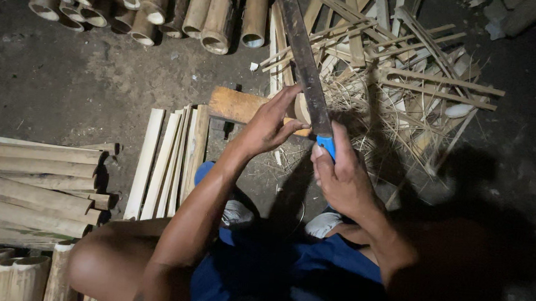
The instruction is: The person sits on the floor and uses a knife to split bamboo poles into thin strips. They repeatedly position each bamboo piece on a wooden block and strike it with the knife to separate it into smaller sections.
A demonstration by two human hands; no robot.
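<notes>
The long dark steel blade (301, 52) runs off the top edge, its tip unseen. Left of the blade, the hollow round bamboo tubes (133, 3) are cropped too. The right hand (341, 181) hides most of the blue handle (326, 144).

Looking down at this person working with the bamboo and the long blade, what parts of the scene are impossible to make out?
All in the head view:
- Long blade: its tip is cut off by the top edge.
- Blue handle: mostly covered by the right hand.
- What the left hand presses on the wooden block: hidden by the fingers and blade.
- Bamboo tubes: their lengths are cut off by the top edge.
- Lower right floor: lost in shadow.
</notes>
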